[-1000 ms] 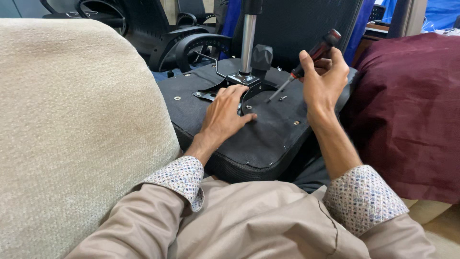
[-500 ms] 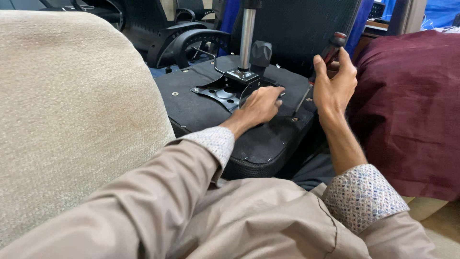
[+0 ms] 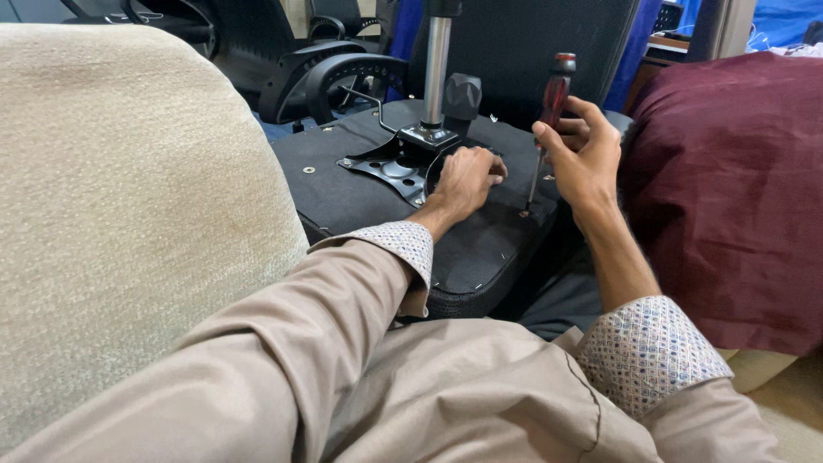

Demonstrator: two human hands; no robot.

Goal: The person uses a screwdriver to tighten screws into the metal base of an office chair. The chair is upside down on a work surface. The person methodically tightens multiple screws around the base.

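Note:
An upturned black office chair seat (image 3: pixel 360 193) lies in front of me, its black metal mechanism plate (image 3: pixel 390 167) and chrome gas cylinder (image 3: pixel 435 64) pointing up. My left hand (image 3: pixel 463 180) rests knuckles-up on the seat beside the plate, fingers curled against the metal. My right hand (image 3: pixel 583 159) grips a screwdriver (image 3: pixel 549 111) with a dark red and black handle, held upright. Its tip touches a screw point (image 3: pixel 525 212) on the seat's right side.
A beige upholstered cushion (image 3: pixel 120 214) fills the left side. A maroon cushion (image 3: pixel 729 189) stands at the right. Black chair armrests (image 3: pixel 334 73) and other chair parts sit behind the seat, with a black chair back (image 3: pixel 531 51) beyond.
My left hand slid forward from the seat's middle to the mechanism plate. My right hand swung the screwdriver from a tilted hold to upright, tip down on the seat.

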